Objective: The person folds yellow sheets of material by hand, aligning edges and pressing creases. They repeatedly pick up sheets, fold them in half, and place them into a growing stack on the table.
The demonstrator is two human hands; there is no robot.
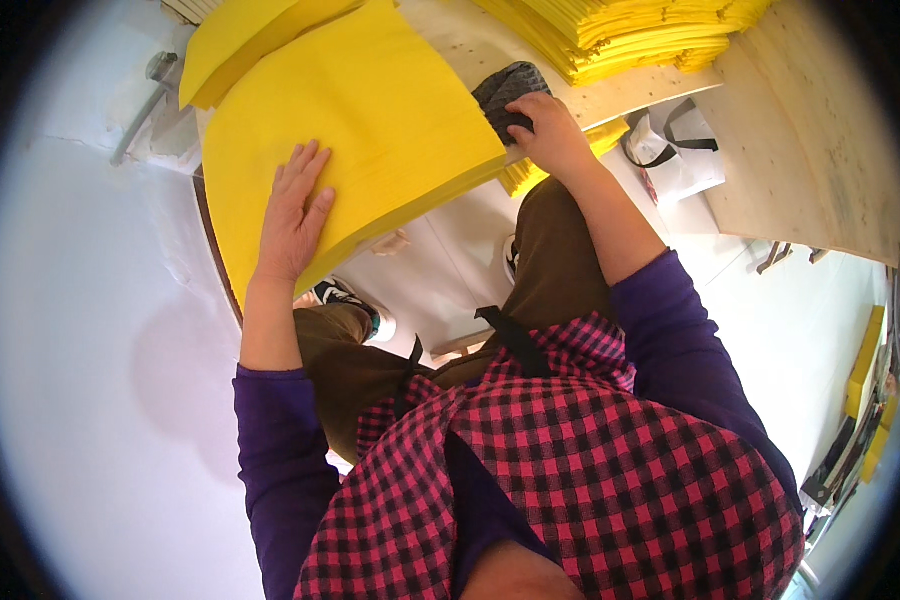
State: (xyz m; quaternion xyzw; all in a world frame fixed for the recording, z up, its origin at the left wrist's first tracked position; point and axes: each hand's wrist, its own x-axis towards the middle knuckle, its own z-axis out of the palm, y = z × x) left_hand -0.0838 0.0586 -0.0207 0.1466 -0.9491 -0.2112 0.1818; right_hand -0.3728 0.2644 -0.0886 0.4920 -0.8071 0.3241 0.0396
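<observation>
A large yellow sheet, felt-like and several layers thick at its near edge [370, 110], lies on the wooden table and overhangs towards my lap. My left hand [296, 215] rests flat on its left part, fingers stretched out and holding nothing. At the sheet's right edge sits a dark grey, wrinkled, cloth-like bundle [508, 88]. My right hand [550, 135] reaches over the bundle with bent fingers and thumb closed on its near right side. What the bundle is, I cannot make out.
More yellow sheets [210, 60] lie at the far left. A tall stack of folded yellow pieces [630, 45] stands at the back right. A white bag with black handles [678, 160] is below the table, beside an upright wooden panel [810, 130]. A white wall [80, 350] runs along the left.
</observation>
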